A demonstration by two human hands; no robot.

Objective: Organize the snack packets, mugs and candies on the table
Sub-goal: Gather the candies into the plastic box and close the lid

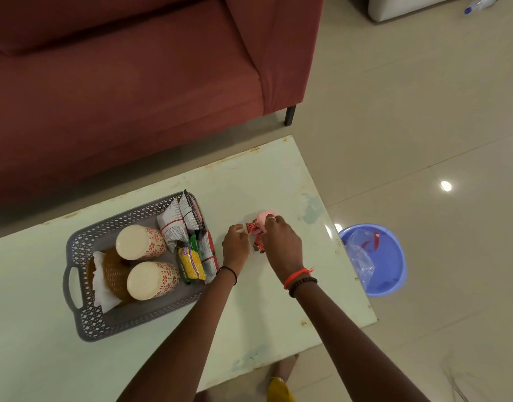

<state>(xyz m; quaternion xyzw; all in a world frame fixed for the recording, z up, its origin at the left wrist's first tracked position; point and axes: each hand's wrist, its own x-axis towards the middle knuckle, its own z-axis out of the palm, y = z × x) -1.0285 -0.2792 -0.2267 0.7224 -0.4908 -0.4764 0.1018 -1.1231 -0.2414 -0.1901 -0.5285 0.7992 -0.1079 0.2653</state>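
A grey perforated basket (84,320) sits on the pale table (264,309). Inside it two patterned mugs (139,242) (152,281) lie upside down, beside a brown woven item, and several snack packets (188,227) stand along its right side. Right of the basket, small red candies (254,232) lie on the table next to a pink object (264,217). My left hand (235,245) pinches a red candy at its fingertips. My right hand (281,242) is closed over the candies and the pink object.
A red sofa (119,82) stands behind the table. A blue basin (385,262) holding a clear plastic bag sits on the tiled floor off the table's right edge. A plastic bottle (478,2) lies on the floor far right.
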